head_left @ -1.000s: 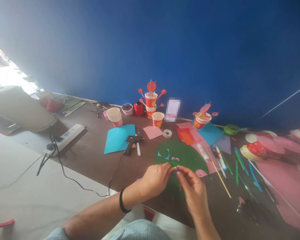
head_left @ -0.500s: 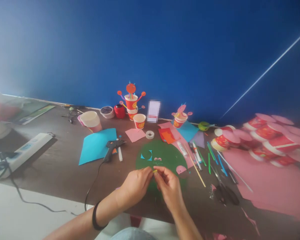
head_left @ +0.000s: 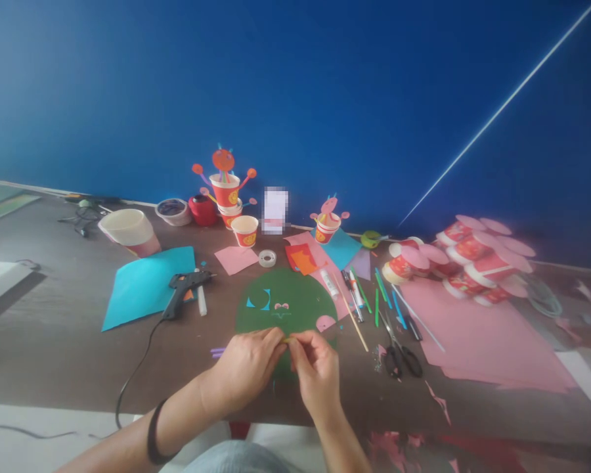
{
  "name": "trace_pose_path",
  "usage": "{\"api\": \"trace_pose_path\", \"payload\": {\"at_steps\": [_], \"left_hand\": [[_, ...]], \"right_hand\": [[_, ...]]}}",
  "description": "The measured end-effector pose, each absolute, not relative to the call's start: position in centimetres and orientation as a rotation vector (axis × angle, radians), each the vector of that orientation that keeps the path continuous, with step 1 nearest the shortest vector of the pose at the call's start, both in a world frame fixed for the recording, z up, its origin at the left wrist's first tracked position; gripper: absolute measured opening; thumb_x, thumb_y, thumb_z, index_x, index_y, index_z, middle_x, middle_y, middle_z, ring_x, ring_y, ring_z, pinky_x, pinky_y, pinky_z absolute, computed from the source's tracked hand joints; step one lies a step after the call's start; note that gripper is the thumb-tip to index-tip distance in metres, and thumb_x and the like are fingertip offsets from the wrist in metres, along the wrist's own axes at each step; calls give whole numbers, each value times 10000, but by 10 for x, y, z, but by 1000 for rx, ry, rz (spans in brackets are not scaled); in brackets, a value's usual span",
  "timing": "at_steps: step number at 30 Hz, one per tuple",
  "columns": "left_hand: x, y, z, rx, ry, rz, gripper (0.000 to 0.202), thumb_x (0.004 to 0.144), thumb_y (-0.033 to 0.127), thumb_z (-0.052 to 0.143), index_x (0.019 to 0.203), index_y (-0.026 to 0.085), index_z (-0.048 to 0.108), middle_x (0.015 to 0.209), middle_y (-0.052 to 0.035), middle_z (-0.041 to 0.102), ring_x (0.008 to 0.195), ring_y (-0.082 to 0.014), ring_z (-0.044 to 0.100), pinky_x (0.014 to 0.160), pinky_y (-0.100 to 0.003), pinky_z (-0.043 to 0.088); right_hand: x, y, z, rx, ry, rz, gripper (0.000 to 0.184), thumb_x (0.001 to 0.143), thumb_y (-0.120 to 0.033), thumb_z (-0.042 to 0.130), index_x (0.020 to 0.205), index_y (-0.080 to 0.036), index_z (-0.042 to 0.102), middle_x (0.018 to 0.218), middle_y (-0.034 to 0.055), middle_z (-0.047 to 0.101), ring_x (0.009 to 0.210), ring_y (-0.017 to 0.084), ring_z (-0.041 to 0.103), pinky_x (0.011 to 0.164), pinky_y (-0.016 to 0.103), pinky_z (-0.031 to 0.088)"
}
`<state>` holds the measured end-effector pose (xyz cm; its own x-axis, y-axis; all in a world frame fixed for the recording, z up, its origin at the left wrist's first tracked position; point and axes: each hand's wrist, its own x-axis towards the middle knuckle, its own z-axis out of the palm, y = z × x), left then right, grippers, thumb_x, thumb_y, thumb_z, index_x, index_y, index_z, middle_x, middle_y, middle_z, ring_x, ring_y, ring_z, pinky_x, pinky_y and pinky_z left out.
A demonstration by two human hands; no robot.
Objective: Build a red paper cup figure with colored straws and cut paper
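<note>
Above the near part of a round green mat (head_left: 300, 286), both my hands meet at the fingertips. My left hand (head_left: 250, 362) and my right hand (head_left: 319, 373) pinch a thin yellow strip (head_left: 286, 340) between them; most of it is hidden by the fingers. Blue paper scraps (head_left: 261, 301), two small pink pieces (head_left: 282, 307) and a pink paper piece (head_left: 326, 322) lie on the mat. Purple sticks (head_left: 217, 353) poke out just left of my left hand.
A glue gun (head_left: 180, 292) rests partly on blue paper (head_left: 140, 282) at left. Scissors (head_left: 398, 353), green and blue sticks and pens lie right. Red paper cups (head_left: 473, 256) with pink discs stand beyond pink sheets (head_left: 492, 341). Decorated cups (head_left: 225, 192) stand by the wall.
The view has swung to the right, so everything on the table appears further left. Both hands keep pinching the yellow strip. The purple sticks beside my left hand show more plainly.
</note>
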<state>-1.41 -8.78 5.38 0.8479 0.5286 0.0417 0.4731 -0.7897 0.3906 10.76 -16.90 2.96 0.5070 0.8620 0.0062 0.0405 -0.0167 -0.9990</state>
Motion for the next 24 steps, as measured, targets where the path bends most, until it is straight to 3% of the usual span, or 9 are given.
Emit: {"api": "trace_pose_path", "payload": {"at_steps": [15,20,24], "left_hand": [[7,-94,48,2559,695,109,256,940,249,315,773,183,498,657,2,604,568,-131,578,511,-212,348],[7,-96,54,2529,691,79,241,948,237,292,827,181,492,730,-14,631,646,-150,622,554,-223,386],[0,-94,50,2561,738,73,247,949,250,291,819,186,490,694,-12,626,623,-164,622,542,-241,376]], "right_hand": [[135,-189,24,-1516,-941,792,220,854,-364,529,803,-173,624,629,-1,590,531,117,508,494,209,405],[135,-188,24,-1504,-950,754,177,852,-331,540,819,-178,622,667,9,602,571,124,531,505,211,406],[144,-181,29,-1409,-980,1002,137,792,-302,628,844,-177,649,581,-31,560,513,106,511,483,204,399]]}}
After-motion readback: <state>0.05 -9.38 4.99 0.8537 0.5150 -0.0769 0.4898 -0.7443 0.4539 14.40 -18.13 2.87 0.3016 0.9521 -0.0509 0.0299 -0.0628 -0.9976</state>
